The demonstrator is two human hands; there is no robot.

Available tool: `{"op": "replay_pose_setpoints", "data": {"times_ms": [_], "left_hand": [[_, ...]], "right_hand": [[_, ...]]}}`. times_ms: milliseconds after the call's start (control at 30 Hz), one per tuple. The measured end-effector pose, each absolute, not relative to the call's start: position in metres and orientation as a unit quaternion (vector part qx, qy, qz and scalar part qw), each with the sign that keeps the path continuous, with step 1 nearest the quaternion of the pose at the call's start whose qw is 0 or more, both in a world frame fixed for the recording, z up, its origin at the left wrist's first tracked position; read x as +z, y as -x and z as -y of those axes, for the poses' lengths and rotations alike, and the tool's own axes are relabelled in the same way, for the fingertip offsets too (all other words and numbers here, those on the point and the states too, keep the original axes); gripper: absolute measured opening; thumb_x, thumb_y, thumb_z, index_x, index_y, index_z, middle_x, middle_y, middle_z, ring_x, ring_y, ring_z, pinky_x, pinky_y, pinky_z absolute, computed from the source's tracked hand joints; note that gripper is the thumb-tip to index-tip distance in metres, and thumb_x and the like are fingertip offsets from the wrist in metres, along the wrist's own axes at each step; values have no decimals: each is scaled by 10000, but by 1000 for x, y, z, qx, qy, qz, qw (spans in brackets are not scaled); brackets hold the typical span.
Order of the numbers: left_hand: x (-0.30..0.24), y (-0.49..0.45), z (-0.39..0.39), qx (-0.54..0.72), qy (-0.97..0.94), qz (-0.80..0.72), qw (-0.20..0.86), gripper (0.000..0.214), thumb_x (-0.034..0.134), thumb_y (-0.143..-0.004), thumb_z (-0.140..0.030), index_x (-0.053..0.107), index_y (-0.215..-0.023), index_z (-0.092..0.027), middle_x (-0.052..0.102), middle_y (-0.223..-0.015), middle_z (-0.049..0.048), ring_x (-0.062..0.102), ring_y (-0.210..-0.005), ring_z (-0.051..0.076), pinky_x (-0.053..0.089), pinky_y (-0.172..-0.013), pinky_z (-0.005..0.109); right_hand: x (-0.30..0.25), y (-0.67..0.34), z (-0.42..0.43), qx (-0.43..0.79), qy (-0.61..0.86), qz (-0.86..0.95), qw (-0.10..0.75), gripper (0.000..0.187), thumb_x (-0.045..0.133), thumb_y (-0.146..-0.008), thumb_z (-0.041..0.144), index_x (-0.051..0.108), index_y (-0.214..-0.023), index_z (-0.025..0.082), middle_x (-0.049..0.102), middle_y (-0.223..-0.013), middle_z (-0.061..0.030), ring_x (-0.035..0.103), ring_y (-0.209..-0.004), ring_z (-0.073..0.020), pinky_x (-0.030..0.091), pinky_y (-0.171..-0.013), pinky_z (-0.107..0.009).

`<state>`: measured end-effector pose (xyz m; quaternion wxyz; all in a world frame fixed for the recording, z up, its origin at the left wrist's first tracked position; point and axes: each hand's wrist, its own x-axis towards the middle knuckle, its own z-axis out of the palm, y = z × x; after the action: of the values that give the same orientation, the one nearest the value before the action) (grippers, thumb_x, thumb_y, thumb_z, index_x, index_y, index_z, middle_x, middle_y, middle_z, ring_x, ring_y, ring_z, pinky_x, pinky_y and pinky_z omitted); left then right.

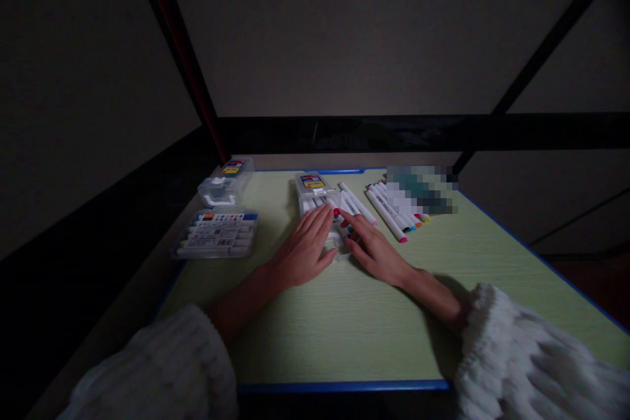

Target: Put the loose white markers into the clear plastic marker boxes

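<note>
In front of me a clear plastic marker case (304, 191) holds several white markers, its near end partly hidden by my hands. My left hand (308, 243) lies with fingers stretched out flat over the near left part of the case, thumb apart. From the right, my right hand (377, 249) reaches in with index finger extended toward a red marker cap (336, 212) and thumb spread. Under its fingers a green cap shows; whether they grip that marker is unclear. White markers (361, 205) lie just right of the case.
A row of white markers with coloured caps (388, 213) lies on the right, beside a blurred patch (423, 189). At left, a closed marker case full of markers (218, 236) lies near another clear case with a handle (229, 180). The light green table (339, 335) has blue edges.
</note>
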<state>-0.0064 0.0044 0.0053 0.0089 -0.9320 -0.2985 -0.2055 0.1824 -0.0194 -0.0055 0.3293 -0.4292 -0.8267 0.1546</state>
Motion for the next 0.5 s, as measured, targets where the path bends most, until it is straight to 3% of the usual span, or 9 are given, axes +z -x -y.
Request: {"op": "replay_pose_setpoints", "data": {"times_ms": [500], "left_hand": [[3, 7, -5, -197, 933, 300, 19, 632, 421, -836, -305, 175, -1346, -25, 197, -1433, 206, 121, -1346, 256, 193, -1101, 432]], "right_hand": [[-7, -183, 19, 152, 427, 826, 335, 582, 380, -840, 152, 197, -1390, 191, 488, -1074, -111, 501, -944, -220, 440, -830, -411]]}}
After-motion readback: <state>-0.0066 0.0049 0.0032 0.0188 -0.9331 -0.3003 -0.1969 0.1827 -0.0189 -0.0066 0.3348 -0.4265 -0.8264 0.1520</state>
